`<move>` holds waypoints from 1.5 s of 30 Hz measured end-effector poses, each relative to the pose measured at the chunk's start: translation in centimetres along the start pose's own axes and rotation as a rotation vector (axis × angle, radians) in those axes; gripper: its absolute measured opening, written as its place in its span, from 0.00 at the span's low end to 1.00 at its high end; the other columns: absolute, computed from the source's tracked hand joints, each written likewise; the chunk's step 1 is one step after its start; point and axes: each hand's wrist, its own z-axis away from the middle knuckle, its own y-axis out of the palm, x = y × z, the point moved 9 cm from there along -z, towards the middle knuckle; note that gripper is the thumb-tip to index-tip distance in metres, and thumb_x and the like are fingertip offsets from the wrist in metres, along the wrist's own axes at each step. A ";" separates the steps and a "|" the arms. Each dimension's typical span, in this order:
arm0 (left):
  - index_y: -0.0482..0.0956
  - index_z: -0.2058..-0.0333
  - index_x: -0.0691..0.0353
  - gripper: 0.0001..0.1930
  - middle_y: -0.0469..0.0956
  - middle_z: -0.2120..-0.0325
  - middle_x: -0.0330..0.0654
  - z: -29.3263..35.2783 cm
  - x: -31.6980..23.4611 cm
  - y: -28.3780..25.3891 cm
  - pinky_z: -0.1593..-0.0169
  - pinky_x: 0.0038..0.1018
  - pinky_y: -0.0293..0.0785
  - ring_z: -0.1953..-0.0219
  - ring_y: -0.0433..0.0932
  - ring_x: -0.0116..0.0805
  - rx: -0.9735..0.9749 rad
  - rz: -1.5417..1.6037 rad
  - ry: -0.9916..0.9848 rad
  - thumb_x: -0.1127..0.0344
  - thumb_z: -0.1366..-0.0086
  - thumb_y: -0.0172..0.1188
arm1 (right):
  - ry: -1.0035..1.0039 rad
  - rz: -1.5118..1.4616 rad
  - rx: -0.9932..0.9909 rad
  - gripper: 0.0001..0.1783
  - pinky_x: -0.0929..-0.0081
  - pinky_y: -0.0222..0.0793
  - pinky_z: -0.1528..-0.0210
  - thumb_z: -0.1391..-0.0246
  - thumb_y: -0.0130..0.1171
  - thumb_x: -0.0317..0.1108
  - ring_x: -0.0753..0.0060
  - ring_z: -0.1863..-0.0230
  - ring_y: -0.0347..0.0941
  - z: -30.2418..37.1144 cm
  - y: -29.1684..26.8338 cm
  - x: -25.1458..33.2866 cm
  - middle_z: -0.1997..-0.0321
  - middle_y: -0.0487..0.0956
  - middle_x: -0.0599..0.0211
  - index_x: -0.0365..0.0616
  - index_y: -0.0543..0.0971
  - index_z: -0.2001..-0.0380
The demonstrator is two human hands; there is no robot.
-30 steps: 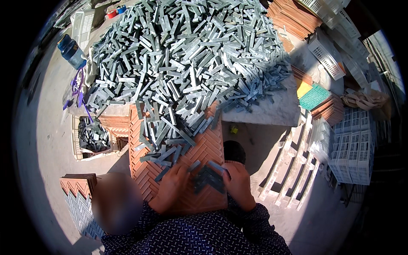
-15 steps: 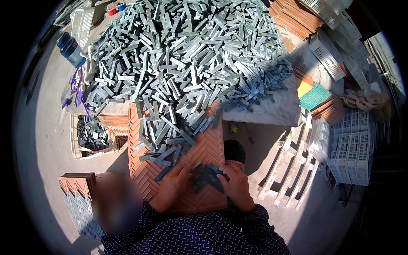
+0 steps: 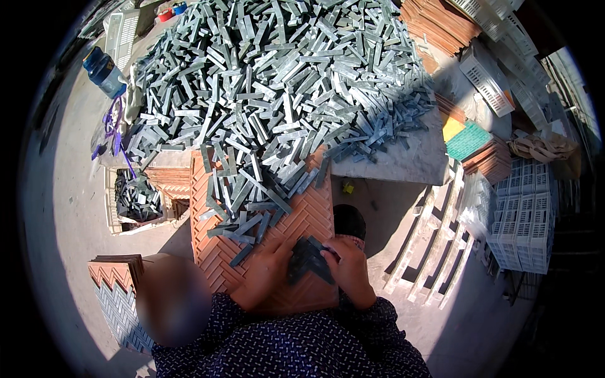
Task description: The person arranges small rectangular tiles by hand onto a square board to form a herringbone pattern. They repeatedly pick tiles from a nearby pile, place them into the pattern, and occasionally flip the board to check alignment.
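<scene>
An orange-brown herringbone tray (image 3: 302, 217) lies before me, with slots set in zigzags. Near its front end, several dark grey stone strips (image 3: 309, 263) sit in the slots as a V-shaped patch, partly in shadow. My left hand (image 3: 268, 269) is at the left side of this patch, its fingers bent and pressed together; what they hold, if anything, is hidden. From the right, my right hand (image 3: 350, 266) reaches over the patch with thumb and fingers closed on a dark strip at its edge. Loose grey strips (image 3: 252, 189) cover the far part of the tray.
A big heap of grey strips (image 3: 271, 82) covers the table beyond. At left are a water jug (image 3: 104, 72), a crate of dark pieces (image 3: 135, 198) and stacked, partly filled trays (image 3: 116, 302). A wooden pallet (image 3: 432, 236) and white plastic crates (image 3: 520, 214) are at right.
My left hand has shifted slightly right, toward the patch. My right hand's fingers have drawn in over the strips at the patch's edge. The loose strips look unmoved.
</scene>
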 end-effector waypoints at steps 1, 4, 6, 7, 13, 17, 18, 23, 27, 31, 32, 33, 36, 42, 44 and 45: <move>0.74 0.55 0.63 0.16 0.74 0.65 0.49 0.1 0.0 0.1 0.66 0.36 0.75 0.67 0.77 0.49 0.008 -0.012 0.018 0.74 0.45 0.57 | 0.000 0.034 0.007 0.11 0.67 0.72 0.64 0.56 0.64 0.25 0.53 0.66 0.76 0.0 -0.1 0.2 0.68 0.77 0.55 0.40 0.79 0.66; 0.73 0.54 0.66 0.18 0.73 0.63 0.49 0.7 -0.8 -0.3 0.64 0.35 0.75 0.65 0.76 0.48 -0.022 0.010 0.113 0.74 0.45 0.56 | 0.015 0.060 -0.002 0.10 0.67 0.71 0.64 0.57 0.64 0.25 0.54 0.66 0.76 0.2 0.0 0.1 0.68 0.77 0.56 0.41 0.78 0.67; 0.72 0.54 0.68 0.18 0.73 0.63 0.49 0.6 -0.9 0.0 0.63 0.34 0.75 0.64 0.76 0.47 0.000 -0.010 0.118 0.74 0.45 0.56 | 0.013 0.054 -0.009 0.10 0.67 0.71 0.65 0.57 0.64 0.25 0.54 0.67 0.76 0.1 0.1 0.0 0.69 0.77 0.56 0.41 0.78 0.67; 0.72 0.54 0.69 0.18 0.73 0.63 0.49 0.6 -1.0 0.1 0.63 0.34 0.75 0.64 0.76 0.47 0.010 -0.022 0.121 0.74 0.45 0.56 | 0.004 0.052 -0.009 0.10 0.67 0.71 0.65 0.57 0.64 0.25 0.55 0.67 0.76 0.0 0.3 0.0 0.69 0.77 0.57 0.41 0.78 0.67; 0.71 0.52 0.68 0.19 0.72 0.65 0.49 0.7 -1.5 0.3 0.65 0.32 0.75 0.67 0.76 0.46 0.020 -0.097 0.052 0.73 0.44 0.55 | 0.027 0.071 0.051 0.10 0.67 0.70 0.65 0.58 0.64 0.25 0.55 0.66 0.75 -0.4 0.2 0.3 0.68 0.77 0.58 0.42 0.78 0.67; 0.71 0.51 0.68 0.19 0.72 0.65 0.49 0.6 -1.4 0.2 0.66 0.32 0.75 0.68 0.76 0.46 -0.028 -0.089 0.080 0.74 0.44 0.54 | 0.023 0.064 0.033 0.11 0.68 0.71 0.64 0.58 0.64 0.26 0.55 0.66 0.75 -0.3 0.2 0.3 0.68 0.77 0.57 0.41 0.78 0.67; 0.71 0.51 0.68 0.19 0.72 0.65 0.50 0.6 -1.4 0.2 0.66 0.32 0.74 0.67 0.76 0.47 -0.029 -0.092 0.085 0.74 0.44 0.54 | 0.003 0.056 0.017 0.11 0.68 0.71 0.64 0.58 0.64 0.26 0.56 0.66 0.75 -0.2 0.1 0.3 0.68 0.77 0.57 0.41 0.78 0.67; 0.70 0.51 0.69 0.19 0.72 0.65 0.52 -0.8 -1.7 0.0 0.66 0.35 0.74 0.67 0.76 0.48 -0.011 -0.013 0.103 0.75 0.44 0.53 | -0.026 0.044 0.022 0.11 0.69 0.70 0.65 0.57 0.64 0.27 0.58 0.67 0.75 -0.3 0.2 0.3 0.68 0.77 0.58 0.41 0.78 0.67; 0.71 0.52 0.69 0.19 0.72 0.64 0.52 -1.0 -1.1 0.6 0.64 0.36 0.74 0.65 0.76 0.49 0.064 0.002 0.077 0.75 0.44 0.54 | -0.026 0.089 0.044 0.10 0.71 0.69 0.67 0.58 0.65 0.28 0.60 0.69 0.74 -0.8 0.2 0.6 0.70 0.76 0.62 0.42 0.78 0.69; 0.73 0.54 0.70 0.17 0.73 0.64 0.52 -0.8 -1.3 0.5 0.61 0.35 0.74 0.63 0.75 0.50 0.079 -0.035 0.035 0.76 0.45 0.55 | -0.058 0.113 0.049 0.09 0.68 0.68 0.70 0.59 0.65 0.29 0.59 0.72 0.73 -1.5 0.7 0.8 0.73 0.74 0.63 0.44 0.75 0.72; 0.73 0.55 0.70 0.17 0.73 0.63 0.51 -0.7 -1.4 0.2 0.61 0.35 0.74 0.63 0.76 0.50 0.039 -0.014 0.055 0.76 0.45 0.55 | -0.094 0.108 0.035 0.09 0.66 0.68 0.71 0.59 0.65 0.30 0.57 0.72 0.73 -1.6 0.5 1.0 0.73 0.74 0.63 0.44 0.74 0.73; 0.73 0.56 0.69 0.16 0.74 0.63 0.51 -0.6 -1.4 -0.2 0.61 0.35 0.74 0.63 0.76 0.50 -0.002 0.005 0.078 0.76 0.46 0.55 | -0.044 0.050 0.087 0.09 0.66 0.68 0.71 0.59 0.65 0.30 0.57 0.72 0.73 -1.9 0.8 0.5 0.73 0.74 0.63 0.44 0.75 0.73; 0.76 0.59 0.67 0.15 0.75 0.63 0.50 -0.3 -1.4 -1.5 0.61 0.35 0.75 0.63 0.77 0.49 -0.078 0.055 0.088 0.76 0.47 0.58 | 0.040 -0.047 0.178 0.09 0.66 0.68 0.71 0.59 0.65 0.29 0.57 0.72 0.73 -2.2 1.3 -0.5 0.73 0.74 0.63 0.44 0.75 0.73; 0.77 0.63 0.65 0.12 0.76 0.65 0.48 0.2 -1.1 -3.2 0.61 0.34 0.75 0.64 0.77 0.48 -0.050 0.102 0.002 0.76 0.48 0.59 | -0.040 0.103 0.075 0.09 0.65 0.68 0.69 0.59 0.65 0.29 0.57 0.71 0.73 -2.0 1.1 0.6 0.72 0.75 0.62 0.42 0.75 0.72; 0.77 0.63 0.65 0.11 0.76 0.66 0.47 0.4 -1.1 -3.3 0.62 0.34 0.74 0.65 0.77 0.48 -0.051 0.095 0.015 0.75 0.47 0.58 | -0.021 0.080 0.083 0.09 0.65 0.69 0.68 0.59 0.64 0.29 0.57 0.70 0.74 -1.8 0.9 0.6 0.71 0.75 0.61 0.42 0.76 0.72; 0.77 0.63 0.65 0.11 0.76 0.66 0.47 0.5 -1.2 -3.4 0.62 0.34 0.74 0.65 0.77 0.48 -0.041 0.093 0.015 0.75 0.47 0.58 | -0.037 0.043 0.062 0.09 0.66 0.69 0.67 0.59 0.64 0.29 0.58 0.70 0.74 -1.6 0.5 0.6 0.71 0.76 0.62 0.42 0.77 0.72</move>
